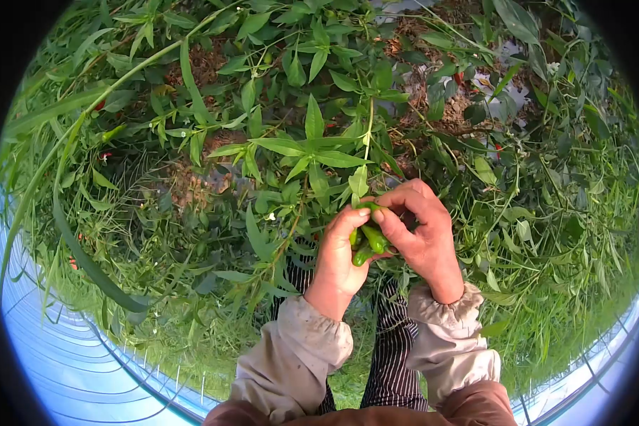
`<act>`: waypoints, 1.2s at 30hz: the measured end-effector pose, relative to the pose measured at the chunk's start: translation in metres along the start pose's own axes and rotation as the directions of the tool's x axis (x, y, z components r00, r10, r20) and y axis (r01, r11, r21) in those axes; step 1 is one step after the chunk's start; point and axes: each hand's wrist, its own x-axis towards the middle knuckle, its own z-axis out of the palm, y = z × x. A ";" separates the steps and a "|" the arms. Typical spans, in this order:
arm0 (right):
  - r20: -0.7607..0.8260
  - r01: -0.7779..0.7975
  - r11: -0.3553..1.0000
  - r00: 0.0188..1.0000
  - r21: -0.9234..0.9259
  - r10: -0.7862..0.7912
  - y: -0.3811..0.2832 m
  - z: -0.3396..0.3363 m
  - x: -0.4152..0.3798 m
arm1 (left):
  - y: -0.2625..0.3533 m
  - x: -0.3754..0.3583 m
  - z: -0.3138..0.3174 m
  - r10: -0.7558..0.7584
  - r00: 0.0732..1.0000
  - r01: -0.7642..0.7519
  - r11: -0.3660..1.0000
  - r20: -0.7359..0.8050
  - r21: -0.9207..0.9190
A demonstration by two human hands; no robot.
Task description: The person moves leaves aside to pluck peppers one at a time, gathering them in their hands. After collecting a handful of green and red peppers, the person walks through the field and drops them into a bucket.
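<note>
Close together in front of my body, both hands meet over a small bunch of green chili peppers [374,240]. My left hand [337,259] is closed around the peppers, its thumb along their upper end and their tips poking out by the palm. With thumb and bent fingers, my right hand [424,231] pinches a green pepper [366,206] at the top of the bunch. Just above the thumbs hangs a pale green leaf [358,182] on a light stem [369,131].
Dense pepper plants [312,145] surround the hands, with a few red peppers [459,77] among the leaves. A long grass blade [85,259] arches at the left. Brown soil [192,184] shows between plants. My striped trouser legs [392,348] stand below.
</note>
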 end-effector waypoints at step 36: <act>0.124 0.512 0.781 0.855 -0.357 -0.504 0.008 0.049 0.197 | 0.025 -0.008 0.006 0.323 0.760 -0.063 0.900 0.563 -0.431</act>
